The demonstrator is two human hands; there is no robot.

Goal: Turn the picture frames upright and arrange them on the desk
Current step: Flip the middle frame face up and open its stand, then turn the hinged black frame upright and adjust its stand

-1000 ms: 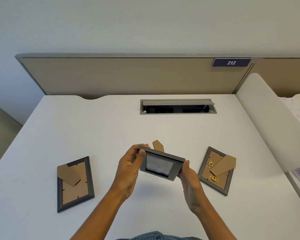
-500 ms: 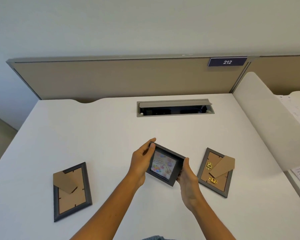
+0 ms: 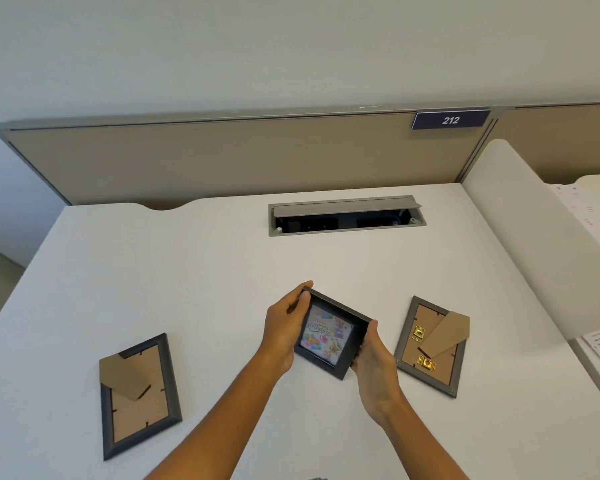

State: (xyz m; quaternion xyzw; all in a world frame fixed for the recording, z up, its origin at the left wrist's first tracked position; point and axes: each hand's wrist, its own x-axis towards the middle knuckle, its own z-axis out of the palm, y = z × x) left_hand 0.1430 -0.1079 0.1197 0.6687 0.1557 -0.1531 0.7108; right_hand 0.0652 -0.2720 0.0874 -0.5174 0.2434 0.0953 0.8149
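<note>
Head view: white desk (image 3: 194,278), tan partition (image 3: 222,157) behind its cable slot (image 3: 343,216). Nearer than the slot, left hand (image 3: 284,330) and right hand (image 3: 374,362) grip a picture frame (image 3: 329,332).

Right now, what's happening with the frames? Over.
Left hand and right hand both hold middle frame, picture showing. Left frame, right frame lie face down. Nothing blocking.

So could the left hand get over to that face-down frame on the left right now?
Probably not straight away: the left hand and right hand both hold the birthday frame. Once that is let go, bare desk lies open toward the face-down frame.
</note>
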